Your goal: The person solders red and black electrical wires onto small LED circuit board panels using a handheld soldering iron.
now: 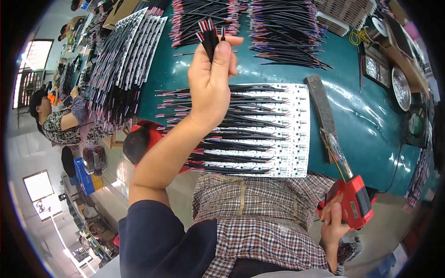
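My left hand (213, 76) is raised over the green bench, its fingers closed round a bunch of short black cables (209, 41) with red and white stripped ends. Below it lies a white circuit board panel (296, 134), crossed by rows of black cables (252, 124) whose ends lie along the board's component rows. At the lower right, my right hand (333, 224) grips the handle of a red soldering gun (354, 204). The gun's long metal nose points up and away, its front end by a dark grey bar (321, 104) beside the panel.
Two big piles of black cables (206, 21) (287, 34) lie at the bench's far side. Stacked, wired panels (139, 51) stand at the left, near a seated co-worker (60, 116). At the right are a solder spool (379, 28) and a round metal dish (400, 88).
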`<state>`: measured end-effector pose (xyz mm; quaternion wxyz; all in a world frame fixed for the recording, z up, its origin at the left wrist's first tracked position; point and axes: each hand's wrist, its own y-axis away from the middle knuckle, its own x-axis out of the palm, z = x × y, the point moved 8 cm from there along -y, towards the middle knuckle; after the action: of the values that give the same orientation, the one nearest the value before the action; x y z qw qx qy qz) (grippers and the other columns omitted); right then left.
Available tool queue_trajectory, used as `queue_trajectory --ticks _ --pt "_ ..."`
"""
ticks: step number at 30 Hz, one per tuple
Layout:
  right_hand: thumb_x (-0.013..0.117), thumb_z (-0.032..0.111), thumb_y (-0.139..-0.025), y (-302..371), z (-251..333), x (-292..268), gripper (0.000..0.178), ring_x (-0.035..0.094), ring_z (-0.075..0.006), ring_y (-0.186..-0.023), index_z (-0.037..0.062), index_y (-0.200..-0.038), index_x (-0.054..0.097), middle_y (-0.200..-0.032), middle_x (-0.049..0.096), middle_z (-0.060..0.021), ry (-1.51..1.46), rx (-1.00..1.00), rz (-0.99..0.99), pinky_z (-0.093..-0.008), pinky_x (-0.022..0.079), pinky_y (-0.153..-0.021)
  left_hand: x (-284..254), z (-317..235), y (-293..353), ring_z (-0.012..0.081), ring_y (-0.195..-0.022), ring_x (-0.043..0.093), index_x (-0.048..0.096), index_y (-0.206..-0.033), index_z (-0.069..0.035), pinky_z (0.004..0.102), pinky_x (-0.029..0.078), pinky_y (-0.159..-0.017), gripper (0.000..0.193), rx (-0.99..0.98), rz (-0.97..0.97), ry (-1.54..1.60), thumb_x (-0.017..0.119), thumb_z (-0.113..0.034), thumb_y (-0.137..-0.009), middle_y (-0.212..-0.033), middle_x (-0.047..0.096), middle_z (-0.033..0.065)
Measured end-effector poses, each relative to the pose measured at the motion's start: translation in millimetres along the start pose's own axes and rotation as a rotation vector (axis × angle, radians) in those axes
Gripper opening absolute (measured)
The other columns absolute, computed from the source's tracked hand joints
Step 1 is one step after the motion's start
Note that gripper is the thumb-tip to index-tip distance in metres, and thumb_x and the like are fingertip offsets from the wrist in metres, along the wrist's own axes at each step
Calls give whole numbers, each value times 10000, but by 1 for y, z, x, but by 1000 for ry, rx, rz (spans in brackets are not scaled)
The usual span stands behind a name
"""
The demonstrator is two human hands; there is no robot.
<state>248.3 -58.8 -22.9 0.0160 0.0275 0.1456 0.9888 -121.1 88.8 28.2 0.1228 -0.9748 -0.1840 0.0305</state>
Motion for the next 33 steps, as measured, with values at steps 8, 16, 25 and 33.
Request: queue_trajectory --ticks 8,16,25,33 --pt "570 126 -953 -2 -2 0 139 345 -72 -447 8 -951 496 -687 453 -27 114 5 31 -250 356 -450 43 -55 3 52 -659 478 635 -1069 22 197 378 -604 183 81 361 -438 553 -135 -1019 -760 571 -1" --pt "589 179 -949 12 -8 5 183 365 -72 -485 54 -878 476 -700 438 -25 263 167 193 -249 369 -495 83 5 96 243 -713 601 623 -982 15 329 461 -590 119 11 747 -748 639 -94 -935 -835 614 143" --pt "705 175 -869 22 -21 -1 233 550 -176 -671 27 -1026 619 -787 575 -51 496 147 307 -317 464 -629 76 28 111 178 -519 564 609 -850 -37 287 433 -489 239 -166 600 -806 785 -197 -825 -660 620 77" --pt "763 90 -785 18 -24 1 215 657 -262 -731 35 -977 684 -806 666 -84 535 154 286 -379 509 -679 75 29 113 223 -540 608 594 -831 -49 337 467 -512 199 -127 591 -813 762 -156 -807 -644 628 73"
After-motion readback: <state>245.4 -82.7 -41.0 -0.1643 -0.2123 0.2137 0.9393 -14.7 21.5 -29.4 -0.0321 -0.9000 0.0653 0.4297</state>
